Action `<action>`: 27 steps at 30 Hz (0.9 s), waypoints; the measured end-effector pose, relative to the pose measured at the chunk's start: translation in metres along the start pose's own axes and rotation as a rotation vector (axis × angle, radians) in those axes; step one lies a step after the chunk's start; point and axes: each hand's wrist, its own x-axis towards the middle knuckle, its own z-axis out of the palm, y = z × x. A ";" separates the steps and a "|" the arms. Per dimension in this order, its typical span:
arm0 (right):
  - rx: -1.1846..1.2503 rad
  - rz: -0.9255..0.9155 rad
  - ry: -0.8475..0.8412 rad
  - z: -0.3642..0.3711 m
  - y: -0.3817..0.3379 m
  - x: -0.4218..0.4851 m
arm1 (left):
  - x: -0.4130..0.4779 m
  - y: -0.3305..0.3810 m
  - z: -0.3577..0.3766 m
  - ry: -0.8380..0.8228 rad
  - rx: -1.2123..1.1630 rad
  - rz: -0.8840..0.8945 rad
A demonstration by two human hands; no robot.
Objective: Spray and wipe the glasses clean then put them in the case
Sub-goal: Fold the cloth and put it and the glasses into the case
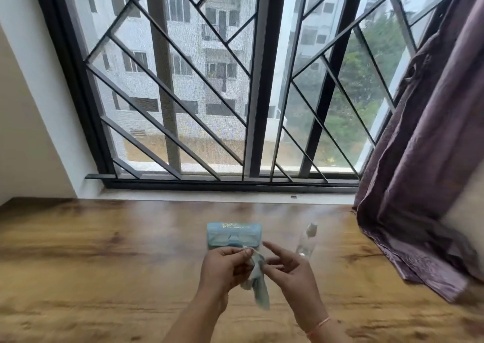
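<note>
Cloth in hand, glasses in the case.

My left hand (222, 266) pinched the wiping cloth (258, 279) by its top while my right hand (288, 266) hung loosely spread beside it. The glasses (231, 239) lay in the open blue case (234, 227), spray bottle (306, 240) just beside. I judged wiping prep; next, lift the glasses out.

My left hand (222, 266) hides the near edge of the blue case (234, 236). The print on its lid is too blurred to read. The cloth (258, 281) in front of the case smears with motion blur. My forearms are cut off by the bottom edge.
</note>
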 end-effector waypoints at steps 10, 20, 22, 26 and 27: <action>-0.304 -0.270 0.155 0.008 0.003 -0.006 | -0.008 0.004 0.002 0.052 0.026 0.022; -0.354 -0.290 -0.066 0.014 -0.014 0.002 | -0.002 0.020 0.004 0.016 0.437 0.233; -0.345 -0.303 -0.101 0.013 -0.019 0.005 | -0.002 0.026 0.003 -0.026 0.459 0.262; -0.421 -0.331 -0.066 0.008 -0.018 0.013 | -0.003 0.039 0.000 -0.109 0.337 0.261; -0.442 -0.338 -0.034 0.006 -0.017 0.015 | -0.003 0.041 0.000 -0.120 0.306 0.246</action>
